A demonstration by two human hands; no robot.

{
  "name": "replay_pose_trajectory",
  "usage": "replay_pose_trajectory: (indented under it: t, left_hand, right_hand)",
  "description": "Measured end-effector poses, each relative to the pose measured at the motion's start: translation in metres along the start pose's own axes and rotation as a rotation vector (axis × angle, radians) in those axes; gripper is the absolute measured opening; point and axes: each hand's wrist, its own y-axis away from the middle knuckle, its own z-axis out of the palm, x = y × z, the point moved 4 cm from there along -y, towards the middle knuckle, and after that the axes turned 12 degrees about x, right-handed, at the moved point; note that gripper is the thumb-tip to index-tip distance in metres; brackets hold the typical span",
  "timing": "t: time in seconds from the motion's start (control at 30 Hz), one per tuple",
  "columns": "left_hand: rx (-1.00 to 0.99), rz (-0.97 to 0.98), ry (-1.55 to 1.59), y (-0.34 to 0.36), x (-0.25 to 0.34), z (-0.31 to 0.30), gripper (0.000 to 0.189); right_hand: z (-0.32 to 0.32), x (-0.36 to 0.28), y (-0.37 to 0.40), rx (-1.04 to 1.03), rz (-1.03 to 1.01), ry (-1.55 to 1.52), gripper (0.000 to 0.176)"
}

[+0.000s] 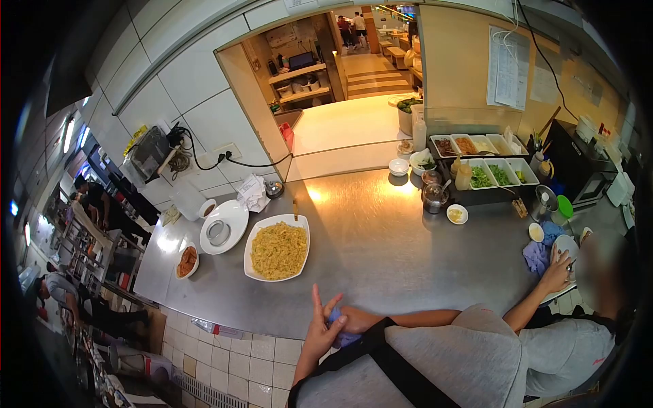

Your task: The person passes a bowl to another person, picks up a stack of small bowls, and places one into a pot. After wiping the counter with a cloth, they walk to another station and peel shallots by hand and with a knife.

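Observation:
My left hand [322,330] is raised at the near edge of the steel counter, its fingers spread, with a blue cloth [347,338] against the palm. Closed round this cloth, my right hand [361,319] meets the left one; its fingertips are hidden. Just beyond them on the counter stands a white square dish of yellow fried rice [279,250], with a utensil handle at its back rim. To its left are a white plate [235,239] with a round metal ring on it and a bowl of reddish food [186,262].
A co-worker's hand [559,270] touches a white plate at the right, beside blue cloths [537,257]. Ingredient trays [496,175], bottles and small bowls line the back right. A bell [274,189] and crumpled papers [252,194] sit by the wall. More people work at far left.

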Motion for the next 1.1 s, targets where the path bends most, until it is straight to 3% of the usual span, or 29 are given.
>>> replay_pose_trajectory:
  t: [0.1, 0.17, 0.2, 0.3, 0.37, 0.4, 0.53, 0.6, 0.67, 0.7, 0.8, 0.87, 0.9, 1.0, 1.1]
  left_hand:
    - [0.172, 0.014, 0.06, 0.0, 0.009, 0.0, 0.089]
    - [0.311, -0.015, 0.079, 0.005, 0.031, 0.0, 0.091]
    - [0.339, 0.078, 0.121, 0.004, 0.035, -0.002, 0.089]
    - [0.279, 0.252, 0.205, 0.003, 0.035, -0.004, 0.082]
    - [0.054, 0.23, 0.22, 0.0, 0.027, 0.007, 0.077]
    - [0.084, 0.203, 0.2, 0.0, 0.023, 0.006, 0.076]
    - [0.255, 0.171, 0.206, -0.004, 0.0, -0.004, 0.071]
    - [0.427, 0.102, 0.277, -0.005, -0.006, -0.015, 0.066]
    - [0.662, -0.058, 0.372, -0.004, -0.009, -0.031, 0.06]
    - [0.608, -0.139, 0.56, -0.006, -0.022, -0.036, 0.057]
    - [0.398, -0.364, 1.043, -0.01, -0.066, -0.039, 0.053]
    - [0.231, -0.483, 1.225, -0.009, -0.078, -0.022, 0.054]
    - [0.18, -0.508, 1.252, -0.01, -0.076, -0.014, 0.055]
    - [0.029, -0.542, 1.288, -0.007, -0.067, 0.009, 0.056]
    - [-0.034, -0.533, 1.21, -0.001, -0.061, 0.016, 0.057]
  right_hand:
    - [-0.01, -0.027, 0.008, 0.206, 0.022, 0.37, 0.026]
    - [-0.013, -0.019, -0.004, 0.226, -0.037, -0.045, 0.029]
    - [-0.015, -0.015, -0.009, 0.233, -0.066, -0.256, 0.031]
    - [-0.01, -0.01, -0.009, 0.002, 0.204, -0.685, 0.036]
    - [0.003, -0.007, -0.009, -0.088, -0.124, -0.331, 0.036]
    - [0.009, -0.004, -0.009, -0.129, -0.289, -0.152, 0.036]
    - [-0.005, 0.012, -0.022, -0.102, -0.103, 0.496, 0.044]
    - [-0.012, -0.058, 0.001, -0.058, 0.082, 0.683, 0.047]
    - [-0.013, -0.082, 0.004, 0.126, -0.24, 0.387, 0.048]
    - [-0.016, -0.092, 0.008, 0.218, -0.397, 0.233, 0.048]
    - [0.006, -0.126, 0.021, 0.148, -1.061, 0.529, 0.049]
    - [0.039, -0.103, 0.016, -0.028, -1.183, 0.7, 0.046]
    - [0.051, -0.088, 0.015, -0.117, -1.242, 0.787, 0.045]
    - [0.038, -0.065, -0.008, 0.097, -1.254, 0.709, 0.034]
    - [0.012, -0.065, -0.013, 0.182, -1.031, 0.678, 0.026]
